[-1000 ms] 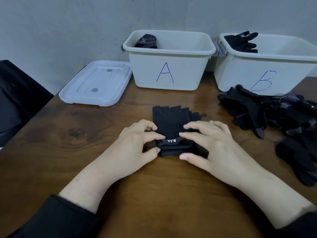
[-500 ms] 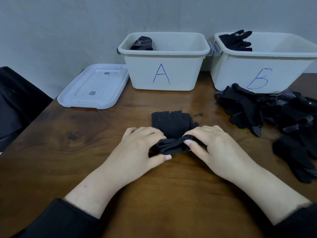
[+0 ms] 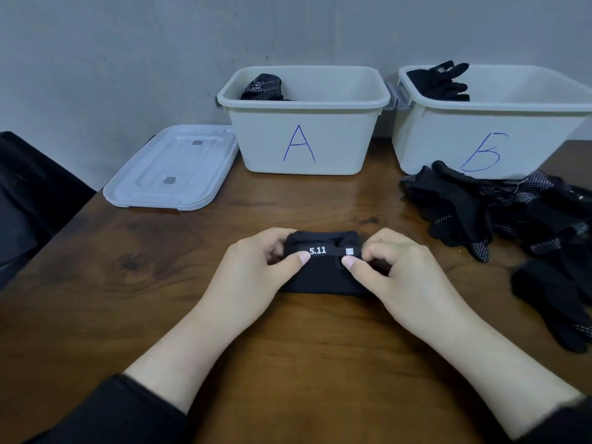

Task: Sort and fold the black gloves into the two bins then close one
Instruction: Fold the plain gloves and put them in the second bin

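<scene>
A black fingerless glove [image 3: 320,277] lies folded in half on the wooden table, its cuff band with white "5.11" lettering facing up. My left hand [image 3: 256,277] pinches the left end of the fold and my right hand [image 3: 394,277] pinches the right end. Behind stand two open white bins: bin A [image 3: 304,149] holds a dotted black glove [image 3: 262,86], bin B [image 3: 448,149] holds a plain black glove [image 3: 440,81]. A pile of loose black gloves [image 3: 499,213] lies at the right.
A white bin lid [image 3: 173,168] lies flat left of bin A. A dark chair [image 3: 28,200] stands off the table's left edge. A grey wall runs close behind the bins.
Both hands lifted the glove's cuff end and folded it over the finger end. The glove now lies doubled, with the 5.11 band on top.
</scene>
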Demonstrator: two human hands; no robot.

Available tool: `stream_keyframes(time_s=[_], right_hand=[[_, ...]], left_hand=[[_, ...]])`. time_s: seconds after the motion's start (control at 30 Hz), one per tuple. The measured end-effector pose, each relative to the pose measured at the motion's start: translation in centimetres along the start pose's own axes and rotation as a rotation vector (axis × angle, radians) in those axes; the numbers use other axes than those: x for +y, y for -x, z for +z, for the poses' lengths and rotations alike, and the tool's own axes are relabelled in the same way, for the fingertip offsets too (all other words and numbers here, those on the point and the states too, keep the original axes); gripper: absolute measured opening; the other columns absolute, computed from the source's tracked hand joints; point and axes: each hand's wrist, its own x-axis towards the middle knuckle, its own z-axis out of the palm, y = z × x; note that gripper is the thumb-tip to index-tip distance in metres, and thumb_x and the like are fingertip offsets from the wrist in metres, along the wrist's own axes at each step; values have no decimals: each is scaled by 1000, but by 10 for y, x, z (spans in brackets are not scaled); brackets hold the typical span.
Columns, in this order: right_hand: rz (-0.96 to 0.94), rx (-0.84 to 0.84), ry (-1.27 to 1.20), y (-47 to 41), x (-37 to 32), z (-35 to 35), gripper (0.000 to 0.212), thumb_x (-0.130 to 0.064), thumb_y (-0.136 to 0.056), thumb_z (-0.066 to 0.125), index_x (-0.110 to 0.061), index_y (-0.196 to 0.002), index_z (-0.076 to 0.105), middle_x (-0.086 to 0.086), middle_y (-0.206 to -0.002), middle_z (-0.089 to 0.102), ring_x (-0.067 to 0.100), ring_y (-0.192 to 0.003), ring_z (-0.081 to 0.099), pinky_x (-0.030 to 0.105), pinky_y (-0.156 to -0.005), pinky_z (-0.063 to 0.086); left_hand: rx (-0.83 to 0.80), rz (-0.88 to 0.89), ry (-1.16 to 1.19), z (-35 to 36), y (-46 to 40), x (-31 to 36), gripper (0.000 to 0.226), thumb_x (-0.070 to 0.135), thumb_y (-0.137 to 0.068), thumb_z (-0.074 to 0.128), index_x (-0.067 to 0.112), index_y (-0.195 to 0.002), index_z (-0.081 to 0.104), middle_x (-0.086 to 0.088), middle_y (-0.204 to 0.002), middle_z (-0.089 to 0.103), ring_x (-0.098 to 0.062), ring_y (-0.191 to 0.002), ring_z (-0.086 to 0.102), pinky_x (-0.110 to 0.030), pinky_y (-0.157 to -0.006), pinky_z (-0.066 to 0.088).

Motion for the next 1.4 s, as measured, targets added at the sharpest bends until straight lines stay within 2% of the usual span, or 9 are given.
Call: stream_keyframes(time_s=[0.1,0.2,0.3,0.53,0.67,0.83,1.0,1.17,1.4], right_hand=[[78,17,61,-4,3,2,19,-47,-85,72,-40,-85,54,-17,-99,58,6,-98,54,40,-100,39],[-47,15,151,-5,1,1,41,-34,-87,74,-40,-123,56,-19,-125,52,7,-119,46,35,-103,33],[-231,-6,236,-5,5,7,35,-22,-92,71,-27,-127,68,-12,-132,57,14,-125,48,41,-101,39],[-156,-359,324,-4,9,-11,85,-76,-84,45,-35,-157,29,-26,-157,25,-7,-143,10,32,-124,7],[-187,-203,310,-5,11,-3,63,-61,-90,50,-31,-145,50,-20,-146,49,0,-136,37,33,-121,20],[-162,26,296,-4,9,5,32,-43,-96,46,-24,-111,68,-15,-98,67,9,-92,59,38,-97,45],[-122,201,355,-3,8,1,33,-38,-98,46,-20,-111,71,-7,-100,73,15,-96,65,34,-88,45],[-192,91,364,8,-5,5,68,-59,-96,42,-14,-145,52,-3,-149,53,12,-139,45,35,-111,37],[201,228,-372,-5,2,-37,17,-35,-90,73,-29,-104,67,-18,-121,65,0,-115,60,23,-98,47]], left_hand=[[42,75,-189,6,-6,-3,45,34,-87,76,40,-128,59,21,-103,53,0,-88,56,-12,-82,44],[-7,286,-353,7,-9,-4,38,24,-90,74,33,-126,64,19,-122,50,-3,-108,52,-27,-97,43],[-59,252,-381,5,-12,-8,36,31,-100,60,37,-135,61,21,-131,53,2,-122,42,-33,-111,29],[-95,165,-467,6,-18,-10,42,36,-106,42,37,-148,46,21,-141,49,1,-133,37,-35,-118,18],[47,83,-252,1,-14,-11,35,41,-100,54,37,-135,55,20,-124,61,3,-119,54,-37,-111,41],[363,-163,137,-1,-3,12,45,48,-100,51,16,-79,73,3,-68,73,-13,-67,71,-34,-72,58],[53,-416,671,32,2,40,39,43,-102,53,10,-116,70,-6,-106,77,-19,-95,76,-41,-89,61],[12,-383,1008,54,-10,73,31,36,-101,60,12,-118,69,-8,-111,76,-20,-106,72,-41,-101,54],[-116,-358,1047,61,-26,83,33,30,-100,63,11,-127,66,-12,-120,73,-30,-113,69,-53,-105,50]])
